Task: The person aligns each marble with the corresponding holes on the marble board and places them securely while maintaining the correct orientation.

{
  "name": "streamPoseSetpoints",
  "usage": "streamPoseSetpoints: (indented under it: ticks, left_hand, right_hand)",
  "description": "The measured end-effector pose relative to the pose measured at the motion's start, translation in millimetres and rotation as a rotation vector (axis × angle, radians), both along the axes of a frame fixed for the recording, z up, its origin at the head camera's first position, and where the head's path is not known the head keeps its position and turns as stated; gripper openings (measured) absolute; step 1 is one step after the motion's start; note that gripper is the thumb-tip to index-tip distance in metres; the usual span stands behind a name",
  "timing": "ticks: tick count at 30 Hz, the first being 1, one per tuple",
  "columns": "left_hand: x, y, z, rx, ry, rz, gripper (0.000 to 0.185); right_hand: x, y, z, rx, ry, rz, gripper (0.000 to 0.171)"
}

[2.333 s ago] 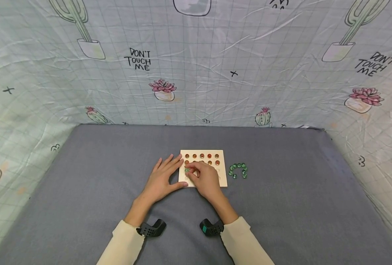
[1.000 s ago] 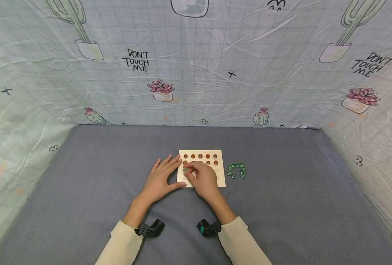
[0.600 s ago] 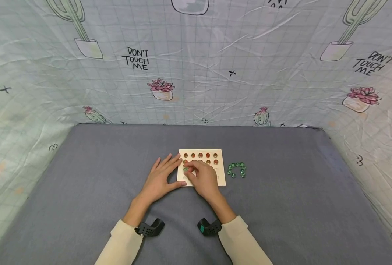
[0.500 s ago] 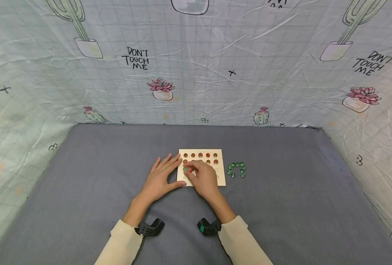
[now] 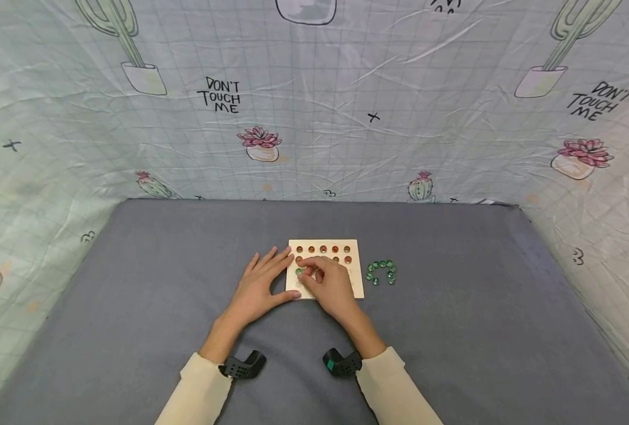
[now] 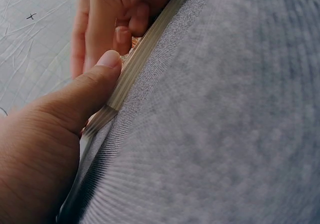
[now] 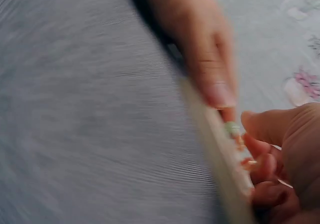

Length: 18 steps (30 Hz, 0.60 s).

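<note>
A pale wooden board (image 5: 358, 289) with round hollows lies on the grey cloth. Amber and reddish marbles (image 5: 323, 249) fill the far two rows, partly covered by the right hand. One green marble (image 5: 299, 271) sits at the left end of the third row. My left hand (image 5: 258, 290) lies spread at the board's left side, its thumb (image 6: 100, 76) resting on the near edge. My right hand (image 5: 331, 286) is over the board, fingers bent, thumb and index just right of the green marble. In the right wrist view the thumb (image 7: 267, 125) is apart from that marble, with nothing pinched.
Several loose green marbles (image 5: 383, 264) form an arch on the grey cloth (image 5: 479, 307), right of the board. A printed fabric backdrop (image 5: 314, 118) rises behind and at the sides. Both wrists wear black bands (image 5: 343, 363).
My right hand's thumb and index have eased off the green marble and drawn slightly right, leaving it in its hollow. The left hand has held its place on the board.
</note>
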State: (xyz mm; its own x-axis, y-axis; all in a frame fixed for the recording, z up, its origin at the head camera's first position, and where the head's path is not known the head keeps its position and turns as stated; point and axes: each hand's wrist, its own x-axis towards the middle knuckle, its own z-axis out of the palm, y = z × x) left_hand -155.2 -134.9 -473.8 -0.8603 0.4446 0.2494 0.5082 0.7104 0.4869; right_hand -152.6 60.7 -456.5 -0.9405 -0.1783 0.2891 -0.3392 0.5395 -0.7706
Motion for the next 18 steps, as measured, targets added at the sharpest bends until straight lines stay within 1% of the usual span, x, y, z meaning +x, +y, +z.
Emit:
streamPoseSetpoints:
  ticks: [4,9,18]
  left_hand:
    - [-0.7,0.3,-0.2,-0.013,-0.005,0.007,0.080]
    - [-1.5,-0.4,-0.9,-0.019,-0.011,0.009,0.080]
    - [0.6,-0.8,-0.9,-0.009,-0.005,0.006,0.080]
  right_hand:
    - [0.5,17.1,10.4,-0.055,-0.004,0.023,0.020]
    - [3.0,43.1,21.0,-0.072,0.020,0.005,0.019]
    - [12.3,85.4,24.1,-0.066,0.100,-0.027,0.017]
